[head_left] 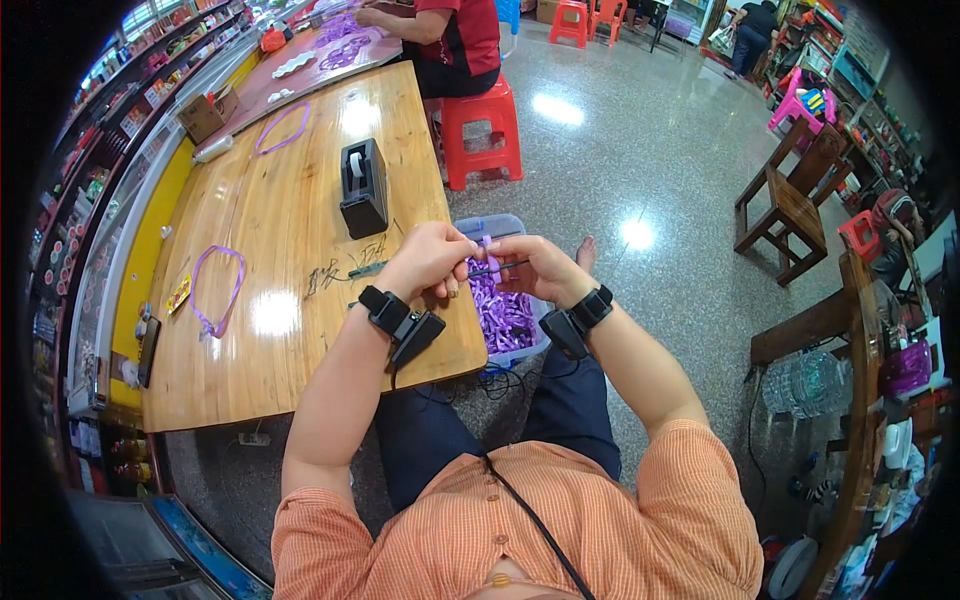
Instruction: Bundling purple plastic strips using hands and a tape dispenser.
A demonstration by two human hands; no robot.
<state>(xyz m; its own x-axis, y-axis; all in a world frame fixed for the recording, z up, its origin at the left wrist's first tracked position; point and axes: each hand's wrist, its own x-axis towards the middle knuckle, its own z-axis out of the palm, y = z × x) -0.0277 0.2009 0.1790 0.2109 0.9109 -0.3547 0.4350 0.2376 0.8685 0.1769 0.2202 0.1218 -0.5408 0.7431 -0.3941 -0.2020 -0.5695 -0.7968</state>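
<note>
My left hand [432,262] is closed at the table's right corner, its fingertips pinched close to a small purple ribbon piece [491,262]. From the other side my right hand [540,268] pinches that same ribbon. A thin dark rod [512,265] runs crosswise at the ribbon, between the two hands; which fingers bear it I cannot tell. Below the hands stands a clear plastic tub [528,350] filled with many purple ribbon pieces [505,318]. On the wooden table [290,225] lie two purple ribbon loops, one nearer [238,285] and one farther [284,128].
A black tape dispenser [364,188] stands on the table ahead of my left hand. Beyond, a person in red [465,40] sits on a red stool [480,130] beside more purple ribbons [345,52]. A glass display case runs along the left. A wooden chair [790,205] stands right.
</note>
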